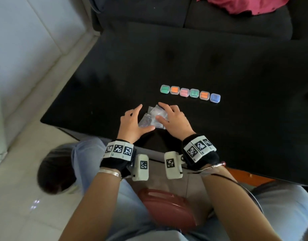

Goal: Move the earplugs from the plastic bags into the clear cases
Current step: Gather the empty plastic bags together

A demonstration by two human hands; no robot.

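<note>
Earplugs sit inside six cases [190, 93], lined up in a row on the black counter [236, 75]: green, orange, pink, green, orange, blue. Nearer the person, a small heap of bags [152, 117] lies on the counter. Left hand [132, 121] rests beside the heap, fingers spread and relaxed; right hand [174, 120] presses on it with loose fingers.

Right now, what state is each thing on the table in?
Cases: six in a row, lids shut, coloured earplugs inside.
Plastic bags: small pile near the table's front edge; they look empty.
Left hand: fingers spread, touching the bags.
Right hand: fingers resting flat on the bags.
Table: black, glossy.
</note>
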